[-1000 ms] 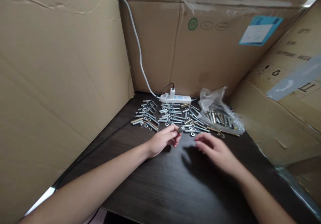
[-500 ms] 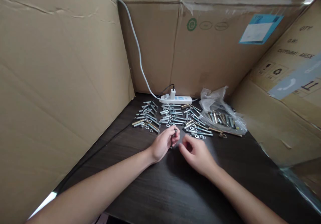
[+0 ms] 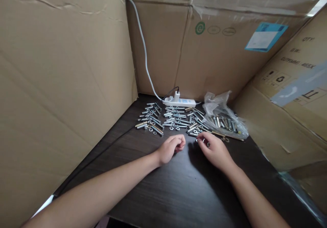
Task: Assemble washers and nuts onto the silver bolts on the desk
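Observation:
My left hand [image 3: 173, 148] is closed in a fist just above the dark table, in front of the middle rows of metal parts; what it holds, if anything, is hidden. My right hand [image 3: 213, 149] reaches to the near edge of the right group, thumb and fingertips pinched together by the washers. Some bright metal shows around those fingertips, but whether it is gripped I cannot tell. Bolts with sleeves and washers lie in a left group [image 3: 155, 129], a middle group [image 3: 178, 121] and a right group [image 3: 194, 127], partly covered by my right hand.
A clear plastic bag [image 3: 217, 102] with several bolts lies at the right. A white power strip [image 3: 187, 102] with a charger stands behind the parts. A black cable [image 3: 107, 147] crosses the dark table [image 3: 153, 194] at the left. Cardboard walls [image 3: 158, 50] enclose the table.
My right hand has moved right and away from my left hand to the near washers of the right group. My left fingers have curled tighter, and the metal piece seen in them is hidden.

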`<state>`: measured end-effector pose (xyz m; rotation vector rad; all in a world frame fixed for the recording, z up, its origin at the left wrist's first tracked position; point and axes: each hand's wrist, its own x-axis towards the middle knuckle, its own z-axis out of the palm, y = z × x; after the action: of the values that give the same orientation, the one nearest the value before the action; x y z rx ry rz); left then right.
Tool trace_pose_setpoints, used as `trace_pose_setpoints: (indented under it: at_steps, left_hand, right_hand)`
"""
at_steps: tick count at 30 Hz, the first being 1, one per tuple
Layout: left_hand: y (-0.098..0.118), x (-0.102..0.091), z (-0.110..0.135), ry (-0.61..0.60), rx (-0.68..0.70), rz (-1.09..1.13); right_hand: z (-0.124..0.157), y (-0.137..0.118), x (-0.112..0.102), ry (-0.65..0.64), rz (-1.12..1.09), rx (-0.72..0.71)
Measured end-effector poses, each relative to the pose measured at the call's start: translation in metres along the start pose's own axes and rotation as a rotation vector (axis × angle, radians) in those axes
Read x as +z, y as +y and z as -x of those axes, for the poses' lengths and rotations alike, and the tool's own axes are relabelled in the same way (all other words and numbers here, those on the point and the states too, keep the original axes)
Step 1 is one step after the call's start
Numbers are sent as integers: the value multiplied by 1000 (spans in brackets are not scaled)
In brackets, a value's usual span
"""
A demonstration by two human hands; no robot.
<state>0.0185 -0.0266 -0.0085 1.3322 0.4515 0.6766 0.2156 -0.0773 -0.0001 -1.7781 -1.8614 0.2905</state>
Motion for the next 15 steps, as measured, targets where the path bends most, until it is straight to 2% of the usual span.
trace_pose_setpoints:
  at_steps: [4, 7, 11, 15]
  left_hand:
    - [3, -1, 0, -64, -32, -141]
    - [5, -3, 2, -128, -22, -298]
    - [9, -2, 5, -185, 7, -471]
    - [10, -2, 6, -181, 31, -488]
  right_hand:
    - [-3, 23, -11, 94, 12, 76]
    - [-3, 33, -14, 65, 0, 92]
    - [-1, 29, -11, 1, -26, 41]
    - [0, 24, -9, -28, -34, 4]
